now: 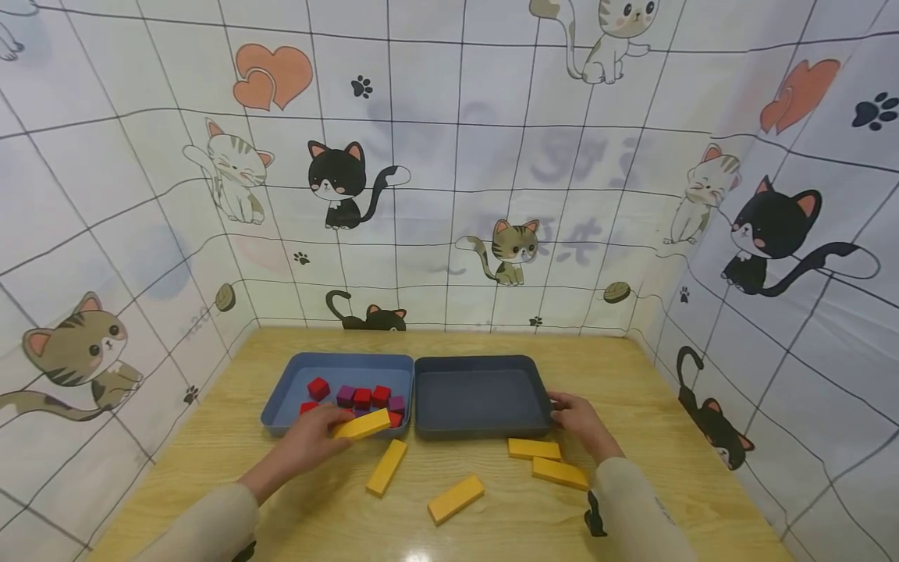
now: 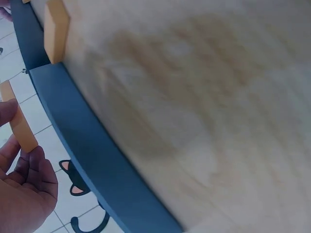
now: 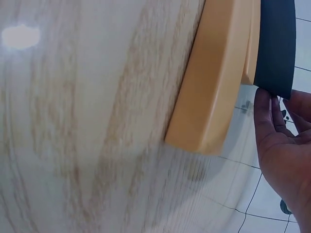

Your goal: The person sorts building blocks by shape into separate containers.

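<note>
My left hand (image 1: 321, 437) pinches a yellow block (image 1: 363, 425) between thumb and fingers, over the front wall of the blue tray (image 1: 284, 390). That tray holds several red cubes (image 1: 318, 388) and purple cubes (image 1: 346, 396), some hidden behind the hand. In the left wrist view the held block (image 2: 22, 126) stands above the tray's rim. At the right end of the dark grey tray (image 1: 481, 398), my right hand (image 1: 581, 421) grips the wall near the front corner, as the right wrist view also shows on the tray (image 3: 275, 48). The grey tray's inside is bare.
In front of the trays lie more yellow blocks: one (image 1: 386, 468) near the blue tray, one (image 1: 456, 499) at front centre, and two (image 1: 534, 449) side by side near the right hand. A cat-patterned cloth (image 1: 428, 195) surrounds the wooden table (image 1: 316, 515).
</note>
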Motion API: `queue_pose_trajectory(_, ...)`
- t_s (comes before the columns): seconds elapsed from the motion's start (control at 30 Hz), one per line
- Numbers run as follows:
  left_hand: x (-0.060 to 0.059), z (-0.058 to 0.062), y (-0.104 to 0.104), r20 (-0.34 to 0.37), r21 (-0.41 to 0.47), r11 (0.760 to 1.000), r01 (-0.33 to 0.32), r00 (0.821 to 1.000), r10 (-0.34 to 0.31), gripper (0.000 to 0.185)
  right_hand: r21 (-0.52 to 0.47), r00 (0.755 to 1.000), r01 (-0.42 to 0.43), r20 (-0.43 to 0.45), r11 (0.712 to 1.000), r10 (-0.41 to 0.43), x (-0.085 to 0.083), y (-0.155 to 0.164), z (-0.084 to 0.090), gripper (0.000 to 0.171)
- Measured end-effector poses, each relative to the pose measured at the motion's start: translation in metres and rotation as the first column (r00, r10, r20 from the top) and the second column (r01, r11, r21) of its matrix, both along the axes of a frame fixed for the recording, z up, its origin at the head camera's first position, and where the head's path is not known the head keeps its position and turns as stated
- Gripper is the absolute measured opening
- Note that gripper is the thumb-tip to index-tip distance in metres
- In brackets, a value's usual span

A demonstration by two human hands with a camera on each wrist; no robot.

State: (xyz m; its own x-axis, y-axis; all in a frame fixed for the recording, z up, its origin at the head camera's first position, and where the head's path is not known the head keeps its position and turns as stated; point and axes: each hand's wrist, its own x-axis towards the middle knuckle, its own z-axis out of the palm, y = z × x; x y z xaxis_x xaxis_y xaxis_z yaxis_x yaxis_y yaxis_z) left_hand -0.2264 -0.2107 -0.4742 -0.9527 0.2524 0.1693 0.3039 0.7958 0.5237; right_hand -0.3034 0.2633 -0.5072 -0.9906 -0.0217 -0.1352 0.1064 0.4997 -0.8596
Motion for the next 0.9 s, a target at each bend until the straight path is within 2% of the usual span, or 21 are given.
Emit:
queue_pose_trajectory(0.17, -0.009, 0.007, 0.013, 0.014, 0.004, 1.0, -0.006, 1.0, 0.006, 0.029, -0.011, 1.0, 0.01, 0.008, 1.0, -0.009, 0.001, -0.002, -0.002, 0.048)
queue_pose_trajectory(0.3, -0.017, 0.011, 0.022, -0.001, 0.0, 1.0, 0.005, 1.0, -0.005, 0.028, -0.036, 1.0, 0.007, -0.002, 0.999, -0.007, 0.001, -0.004, -0.004, 0.046)
queue_pose_trajectory(0.43, -0.025, 0.016, 0.031, -0.011, 0.008, 0.999, 0.037, 0.999, -0.037, 0.026, -0.067, 1.0, 0.005, -0.005, 0.998, -0.005, 0.003, -0.007, -0.003, 0.044)
queue_pose_trajectory(0.73, -0.045, 0.025, 0.055, 0.062, 0.013, 0.999, 0.041, 0.997, -0.042, 0.024, -0.076, 0.999, -0.025, -0.024, 0.997, 0.023, 0.005, -0.005, 0.001, 0.044)
queue_pose_trajectory(0.9, -0.056, 0.026, 0.07, 0.037, 0.029, 0.997, 0.069, 0.997, -0.071, 0.017, -0.077, 0.999, -0.031, -0.017, 0.997, 0.03, 0.005, -0.004, 0.001, 0.044)
